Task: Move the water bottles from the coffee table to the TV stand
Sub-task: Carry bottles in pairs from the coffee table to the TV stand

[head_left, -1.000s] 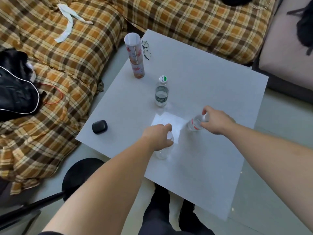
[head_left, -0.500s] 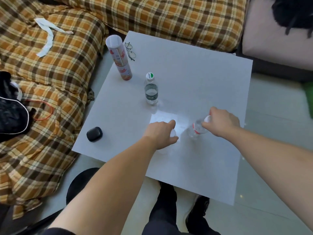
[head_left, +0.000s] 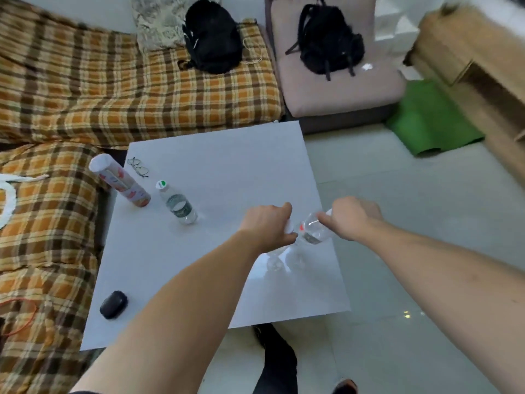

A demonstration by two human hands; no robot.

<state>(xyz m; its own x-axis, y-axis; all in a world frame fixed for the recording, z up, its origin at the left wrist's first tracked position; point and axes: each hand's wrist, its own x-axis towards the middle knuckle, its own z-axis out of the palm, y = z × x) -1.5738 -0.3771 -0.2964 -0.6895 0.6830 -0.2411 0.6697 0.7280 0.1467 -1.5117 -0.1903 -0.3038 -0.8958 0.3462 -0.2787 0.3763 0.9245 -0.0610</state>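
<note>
Over the right part of the white coffee table [head_left: 216, 155], my left hand [head_left: 268, 227] grips a clear water bottle from the top; only its body [head_left: 275, 261] shows below the fist. My right hand [head_left: 350, 217] holds a second clear bottle with a red label [head_left: 312, 230] by the neck, tilted and lifted off the table. A third bottle with a green-dotted white cap [head_left: 177, 203] stands alone on the table's left half. A wooden TV stand [head_left: 477, 66] runs along the upper right edge.
A tall pink canister [head_left: 120, 182], folded glasses [head_left: 138, 167] and a black case [head_left: 113, 304] lie on the table. A plaid sofa [head_left: 113, 89] wraps the left and back. Two black backpacks [head_left: 329, 38] and a green mat [head_left: 429, 120] sit beyond, with tiled floor to the right.
Both hands have lifted their bottles off the table. The view has swung up and to the right, bringing the armchair, green mat and TV stand into sight.
</note>
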